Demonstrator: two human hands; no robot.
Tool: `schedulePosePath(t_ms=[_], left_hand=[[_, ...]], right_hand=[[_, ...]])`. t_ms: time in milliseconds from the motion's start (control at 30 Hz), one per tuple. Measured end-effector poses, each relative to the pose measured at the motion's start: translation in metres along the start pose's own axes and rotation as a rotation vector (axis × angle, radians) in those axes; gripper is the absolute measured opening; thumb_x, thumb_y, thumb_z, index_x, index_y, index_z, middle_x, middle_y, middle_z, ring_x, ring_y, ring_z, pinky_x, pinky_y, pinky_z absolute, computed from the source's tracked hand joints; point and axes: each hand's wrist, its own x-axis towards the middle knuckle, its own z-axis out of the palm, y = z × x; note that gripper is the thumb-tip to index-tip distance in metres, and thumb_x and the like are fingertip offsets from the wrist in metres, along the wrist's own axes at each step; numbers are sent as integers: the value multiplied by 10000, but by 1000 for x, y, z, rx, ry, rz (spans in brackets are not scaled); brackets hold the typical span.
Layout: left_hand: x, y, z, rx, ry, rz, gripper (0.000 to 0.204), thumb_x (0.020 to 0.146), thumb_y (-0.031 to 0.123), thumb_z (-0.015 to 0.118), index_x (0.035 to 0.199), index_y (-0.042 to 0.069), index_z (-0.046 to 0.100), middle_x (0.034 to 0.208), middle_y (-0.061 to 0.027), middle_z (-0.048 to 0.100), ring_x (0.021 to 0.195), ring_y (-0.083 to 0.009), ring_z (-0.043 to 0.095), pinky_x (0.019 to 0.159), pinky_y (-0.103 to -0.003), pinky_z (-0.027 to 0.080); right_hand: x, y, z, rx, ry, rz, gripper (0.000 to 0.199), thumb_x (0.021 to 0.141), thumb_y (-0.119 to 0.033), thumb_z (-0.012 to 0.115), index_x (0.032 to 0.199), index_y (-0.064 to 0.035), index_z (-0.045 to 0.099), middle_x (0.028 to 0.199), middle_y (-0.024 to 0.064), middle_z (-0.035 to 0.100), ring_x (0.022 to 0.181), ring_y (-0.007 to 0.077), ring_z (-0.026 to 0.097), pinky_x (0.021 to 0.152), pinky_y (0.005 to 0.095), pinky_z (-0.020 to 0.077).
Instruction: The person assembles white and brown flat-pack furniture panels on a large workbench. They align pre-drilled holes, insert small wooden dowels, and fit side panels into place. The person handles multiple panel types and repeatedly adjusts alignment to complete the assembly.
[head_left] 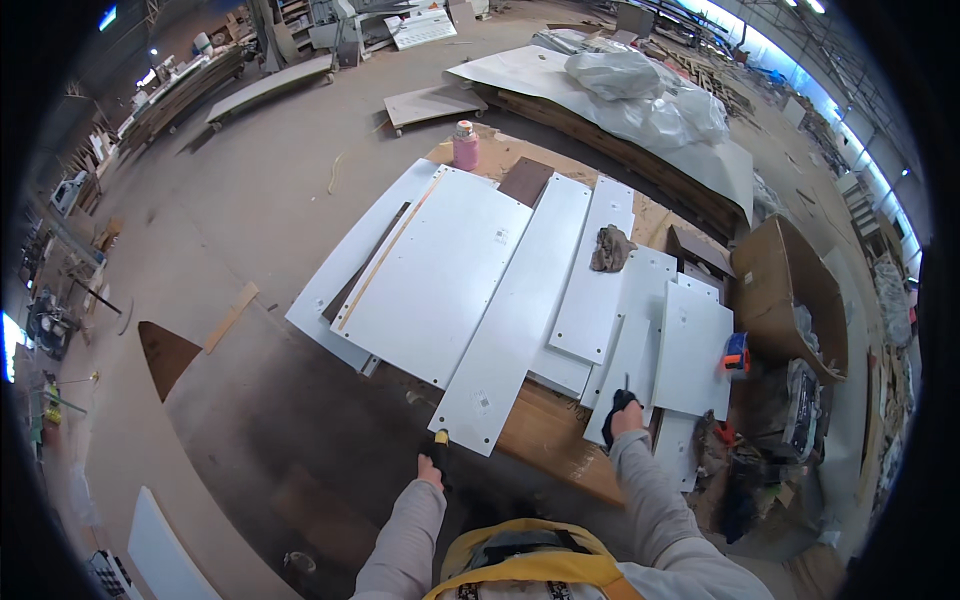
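Observation:
My left hand [430, 471] is closed around a dark tool with a yellow end [441, 437], right at the near edge of a long white panel [515, 315]; its exact kind is unclear. Over a narrower white panel [637, 345], my right hand [630, 416] grips a black-handled tool [621, 401] with a thin metal shaft pointing away from me. Several white panels with small dark holes lie side by side, some overlapping, on a wooden work surface. A wide white panel [440, 270] is left of the long one. A crumpled brown rag [611, 248] rests on another panel.
A pink bottle [466, 147] stands at the far edge. Right of the panels are an orange-and-blue tape measure [737, 352], a large cardboard box [775, 285] and a dark tool pile. Beyond lies a plastic-covered stack [640, 120]. Below left, a white board [165, 545] leans.

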Motion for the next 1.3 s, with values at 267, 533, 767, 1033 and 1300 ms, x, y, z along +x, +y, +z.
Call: schedulePosePath(t_ms=[267,533,767,1033,1300], left_hand=[[-11,37,62,3,60,34,147,882,164,552,924,35,496,792,-55,487,705,-144,476,576,-338,420],[-154,84,27,6,8,92,237,895,137,551,1121,115,483,940,-65,535,817,-191,575,645,-323,524],[-273,20,-72,-5,11,346,347,906,106,558,1240,31,502,1117,-85,611,999,-198,614,831,-327,516],[-403,-13,-97,-141,426,254,245,890,128,590,1119,43,603,948,-22,639,824,-143,608,706,-298,489],[-519,-161,-140,-161,1227,286,411,963,398,406,1124,41,527,995,-68,587,925,-164,528,810,-344,446]], right_hand=[[-8,54,116,198,-222,90,195,794,8,428,924,40,570,915,295,580,883,446,544,755,454,429],[37,-22,121,1050,-470,440,312,929,-205,396,1135,-72,590,723,95,592,527,229,516,435,346,401],[73,-54,130,1117,-584,580,515,868,-530,532,1043,-49,590,824,113,636,625,249,570,490,377,428],[55,-43,124,860,-821,574,512,775,-398,733,1104,-36,581,803,43,588,710,175,562,580,329,442],[-117,-62,33,554,-1140,567,261,827,-318,697,697,-129,572,498,32,491,410,202,502,394,336,404]])
